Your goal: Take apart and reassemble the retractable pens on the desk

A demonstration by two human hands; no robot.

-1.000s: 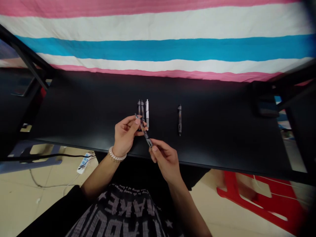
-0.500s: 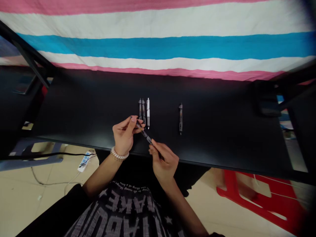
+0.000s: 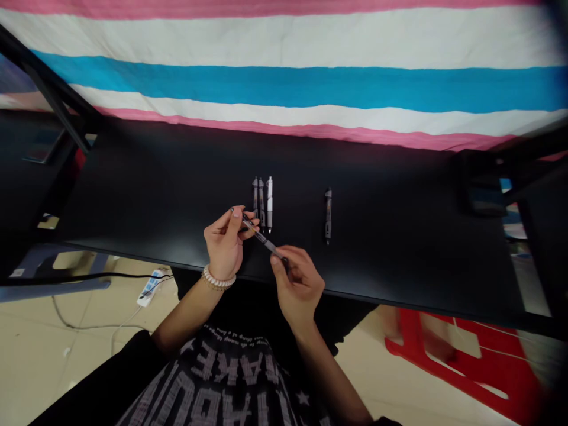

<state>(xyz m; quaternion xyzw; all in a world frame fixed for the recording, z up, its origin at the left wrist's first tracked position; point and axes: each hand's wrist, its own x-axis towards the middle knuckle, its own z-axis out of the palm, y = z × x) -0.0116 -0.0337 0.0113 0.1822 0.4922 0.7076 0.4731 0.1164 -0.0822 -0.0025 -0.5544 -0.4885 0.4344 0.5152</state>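
A slim, dark, partly see-through pen (image 3: pixel 265 240) slants down to the right between my two hands, above the table's front part. My left hand (image 3: pixel 225 239) is closed on its upper end, thumb against fingers. At the lower end my right hand (image 3: pixel 299 281) pinches the pen with thumb and forefinger. A dark tip section shows between those fingers; I cannot tell if it is joined to the barrel. Just beyond my left fingertips lie two dark pens (image 3: pixel 261 198) side by side, partly covered, and a white pen (image 3: pixel 270 201). Farther right a single dark pen (image 3: pixel 328 216) lies lengthwise.
The pens lie on a black table (image 3: pixel 399 236). A striped cloth (image 3: pixel 284 86) hangs along its back edge. Dark frame bars stand at both sides. Below are a red plastic stool (image 3: pixel 479 367) at right and a power strip (image 3: pixel 151 287) with cables on the floor at left.
My right hand has shifted slightly down and right along the pen. More of the pen's grey lower part shows, and a dark end now appears between the right fingers. The view has tilted slightly.
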